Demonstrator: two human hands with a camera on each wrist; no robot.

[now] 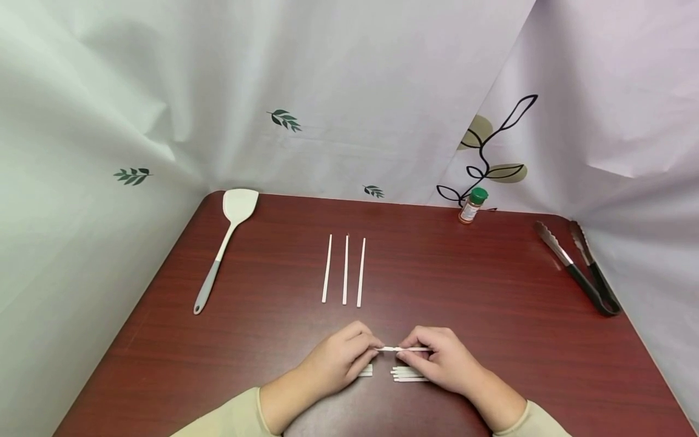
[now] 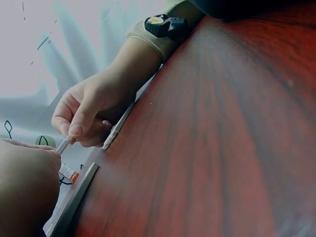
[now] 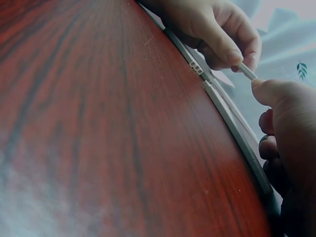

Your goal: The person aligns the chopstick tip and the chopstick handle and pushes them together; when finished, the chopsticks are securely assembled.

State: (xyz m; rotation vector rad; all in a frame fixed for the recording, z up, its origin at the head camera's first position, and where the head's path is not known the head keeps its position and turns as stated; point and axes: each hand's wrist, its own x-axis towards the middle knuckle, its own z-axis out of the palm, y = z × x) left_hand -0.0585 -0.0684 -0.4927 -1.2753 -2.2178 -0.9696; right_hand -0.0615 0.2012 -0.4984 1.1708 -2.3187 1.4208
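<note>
Where the hands meet: one slim white stick [image 1: 389,349], material unclear, held crosswise and apparently just off the dark red wood-grain table [image 1: 491,285]. Uneven spot by the right fingertips; can't tell if it's one piece or two ends butted.
Left hand [image 1: 348,355]: thumb and fingertips pinch the stick's left end.
Right hand [image 1: 439,358]: thumb and fingertips pinch it too, tail running past the fingers. Two pinches close together likely give control at the uneven spot.
Near groups: white stick ends [image 1: 367,371] show by the left hand; side-by-side white sticks [image 1: 408,374] lie by the right. Likely kept close for short reaches.
Far row: three long white sticks [image 1: 345,270], near parallel, gaps between, presumably so each stays separate.
Edges: white spatula with grey handle [image 1: 238,207], small green-capped bottle [image 1: 472,206], metal tongs with black handles [image 1: 587,282]. Probably parked out of the hands' way.
</note>
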